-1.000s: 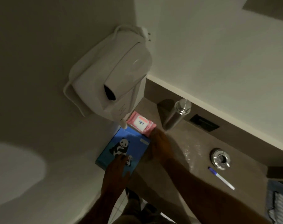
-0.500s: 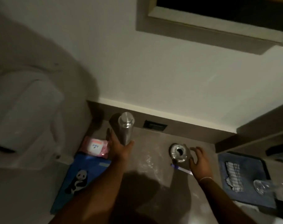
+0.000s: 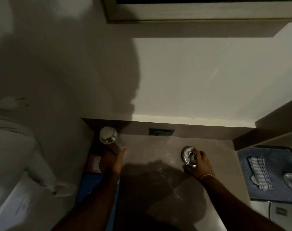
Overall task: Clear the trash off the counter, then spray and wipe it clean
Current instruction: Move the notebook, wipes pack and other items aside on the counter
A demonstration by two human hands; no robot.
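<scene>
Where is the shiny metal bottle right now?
The metal bottle stands at the counter's back left corner, gripped by the left hand, with the pink packet just beside it.

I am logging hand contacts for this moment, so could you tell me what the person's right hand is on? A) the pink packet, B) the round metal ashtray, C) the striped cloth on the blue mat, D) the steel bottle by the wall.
B: the right hand is closed around the round metal ashtray on the counter, while the left hand grips the steel bottle.
</scene>
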